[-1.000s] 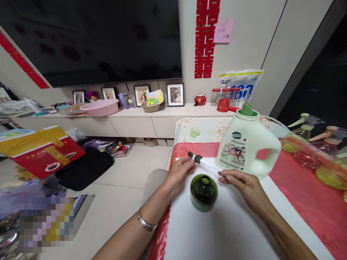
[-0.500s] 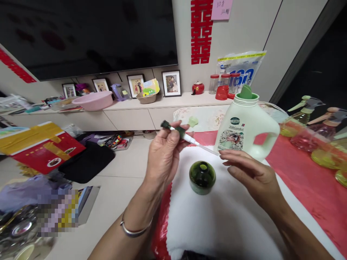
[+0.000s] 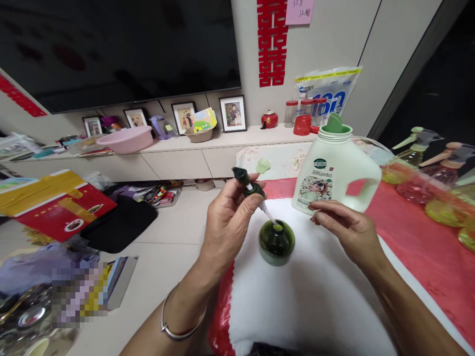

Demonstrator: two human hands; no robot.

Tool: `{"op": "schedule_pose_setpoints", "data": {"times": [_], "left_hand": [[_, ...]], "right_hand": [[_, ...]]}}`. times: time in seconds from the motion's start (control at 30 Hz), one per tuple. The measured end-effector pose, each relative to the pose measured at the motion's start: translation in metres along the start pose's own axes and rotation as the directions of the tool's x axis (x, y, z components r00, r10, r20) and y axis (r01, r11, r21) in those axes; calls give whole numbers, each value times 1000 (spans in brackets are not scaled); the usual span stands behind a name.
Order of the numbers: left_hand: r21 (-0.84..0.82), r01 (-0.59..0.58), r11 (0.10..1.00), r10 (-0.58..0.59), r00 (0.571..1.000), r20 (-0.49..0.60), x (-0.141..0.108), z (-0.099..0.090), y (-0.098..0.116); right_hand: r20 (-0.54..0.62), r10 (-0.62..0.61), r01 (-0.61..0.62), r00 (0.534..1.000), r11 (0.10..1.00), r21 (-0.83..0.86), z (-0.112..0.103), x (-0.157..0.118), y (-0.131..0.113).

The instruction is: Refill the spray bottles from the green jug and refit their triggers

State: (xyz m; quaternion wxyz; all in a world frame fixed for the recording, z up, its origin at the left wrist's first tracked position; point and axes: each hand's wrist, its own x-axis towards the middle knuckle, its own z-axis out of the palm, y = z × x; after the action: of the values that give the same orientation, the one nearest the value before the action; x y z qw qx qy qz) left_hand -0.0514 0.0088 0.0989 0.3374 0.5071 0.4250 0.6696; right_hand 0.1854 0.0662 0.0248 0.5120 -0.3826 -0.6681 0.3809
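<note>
My left hand (image 3: 227, 222) is closed around a dark green pump head (image 3: 243, 177), which is tilted toward the right. Its pale dip tube (image 3: 267, 212) slants down to the mouth of a round green glass bottle (image 3: 276, 249), the tip at or just inside the opening. The bottle stands upright on a white cloth (image 3: 297, 301). To the right of the bottle, my right hand (image 3: 347, 230) hovers with bent fingers slightly apart and nothing visible in them. Behind it is a pale green jug (image 3: 343, 155) with a handle, its mouth uncapped and a green spout inside.
Several spray bottles (image 3: 441, 173) with coloured liquid stand at the right on the red tablecloth (image 3: 415, 237). A TV cabinet (image 3: 166, 163) behind carries a pink basin (image 3: 126, 140), framed photos (image 3: 233, 113) and jars. A red and yellow box (image 3: 67, 202) lies at the left.
My left hand has turned the pump and lowered its tube from above the bottle to the bottle's mouth. My right hand has come away from the tube's end, slightly rightward.
</note>
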Motion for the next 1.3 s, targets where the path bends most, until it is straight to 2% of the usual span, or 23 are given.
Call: {"op": "schedule_pose_setpoints", "data": {"times": [0.1,0.27,0.37,0.63,0.87,1.03,1.3], "left_hand": [[8,43,999,-43,998,43,-2,2,-5],[39,108,993,-113,984,141,-10,2,-26],[41,122,992,-127,979,161,-14,2,-36],[97,106,990,-123,974,192,-15,6,-32],[166,109,980,-148,959,242,-21,7,-51],[229,73,971,-138,948,285,-27,8,-57],[313,-69,947,-36,947,320,-38,7,-68]], "right_hand": [[16,9,-9,1000,1000,-2,1,1,-1],[93,12,-12,996,1000,4,5,-3,-9],[132,1,0,991,1000,-9,9,-7,-15],[191,-77,93,979,993,-78,18,-13,-12],[209,-101,121,973,989,-84,20,-13,-11],[215,-144,163,966,984,-74,23,-15,-7],[241,-248,282,938,952,-117,33,-17,-8]]}}
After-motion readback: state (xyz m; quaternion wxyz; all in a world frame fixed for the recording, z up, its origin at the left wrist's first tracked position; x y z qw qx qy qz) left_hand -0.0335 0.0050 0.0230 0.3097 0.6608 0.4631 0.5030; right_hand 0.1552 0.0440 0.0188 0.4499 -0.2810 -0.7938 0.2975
